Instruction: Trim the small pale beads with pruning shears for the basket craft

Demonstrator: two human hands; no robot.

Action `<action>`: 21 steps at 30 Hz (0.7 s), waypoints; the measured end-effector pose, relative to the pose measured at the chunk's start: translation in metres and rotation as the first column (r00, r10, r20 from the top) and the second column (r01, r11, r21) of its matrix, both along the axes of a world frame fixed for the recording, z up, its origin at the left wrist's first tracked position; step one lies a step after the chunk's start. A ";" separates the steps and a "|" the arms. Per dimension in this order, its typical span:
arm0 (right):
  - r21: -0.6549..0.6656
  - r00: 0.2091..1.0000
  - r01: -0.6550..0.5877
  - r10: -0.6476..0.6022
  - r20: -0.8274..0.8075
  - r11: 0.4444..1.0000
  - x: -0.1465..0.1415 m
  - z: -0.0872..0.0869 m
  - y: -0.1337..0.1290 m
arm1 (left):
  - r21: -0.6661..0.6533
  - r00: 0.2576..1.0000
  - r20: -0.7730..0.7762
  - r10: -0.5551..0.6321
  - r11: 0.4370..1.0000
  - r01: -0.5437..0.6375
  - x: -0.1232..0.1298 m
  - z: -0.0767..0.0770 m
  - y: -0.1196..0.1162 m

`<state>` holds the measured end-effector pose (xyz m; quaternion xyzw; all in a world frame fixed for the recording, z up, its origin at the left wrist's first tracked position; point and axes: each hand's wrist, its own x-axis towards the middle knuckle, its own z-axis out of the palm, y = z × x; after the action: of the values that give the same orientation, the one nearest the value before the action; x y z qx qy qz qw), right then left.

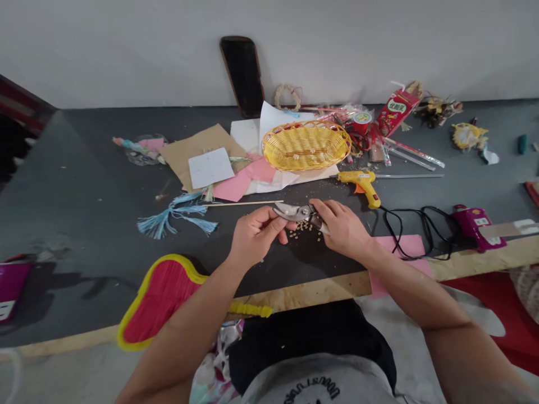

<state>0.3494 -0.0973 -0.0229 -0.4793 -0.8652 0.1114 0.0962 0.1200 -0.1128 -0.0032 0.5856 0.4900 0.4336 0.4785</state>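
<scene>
My right hand [343, 227] is wrapped round the handles of a pair of pruning shears [304, 212], whose blades point left. My left hand [257, 233] is closed in a pinch right at the blades; what its fingers hold is too small to name, though a pale bit shows by the blade. Below the shears, many small tan cut pieces [301, 229] lie scattered on the dark table. Just beyond my left hand lies a thin pale stick [244, 203], its left end near a blue tassel [170, 216].
A yellow woven basket [306, 147] sits on papers behind my hands. To the right are a yellow glue gun [360, 182], its black cord and a purple box [480, 227]. A red and yellow fan-like piece [166, 294] overhangs the front edge. A phone [243, 76] leans on the wall.
</scene>
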 end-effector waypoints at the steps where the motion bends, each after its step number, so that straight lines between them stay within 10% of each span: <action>1: -0.002 1.000 0.000 0.000 0.003 1.000 0.000 0.001 0.000 | 0.003 1.000 -0.007 -0.001 1.000 0.001 0.000 0.000 0.000; 11: 0.050 0.998 0.014 -0.017 0.064 0.999 0.001 0.008 0.001 | -0.013 0.999 0.034 -0.022 1.000 0.022 -0.002 0.000 0.002; 21: 0.087 0.992 -0.119 0.113 0.064 0.989 0.009 0.007 0.004 | -0.276 0.865 0.441 -0.240 0.881 0.385 -0.010 -0.005 0.005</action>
<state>0.3587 -0.0933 -0.0158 -0.4263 -0.8983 0.0635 0.0858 0.1096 -0.1081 -0.0085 0.4626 0.3503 0.3619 0.7296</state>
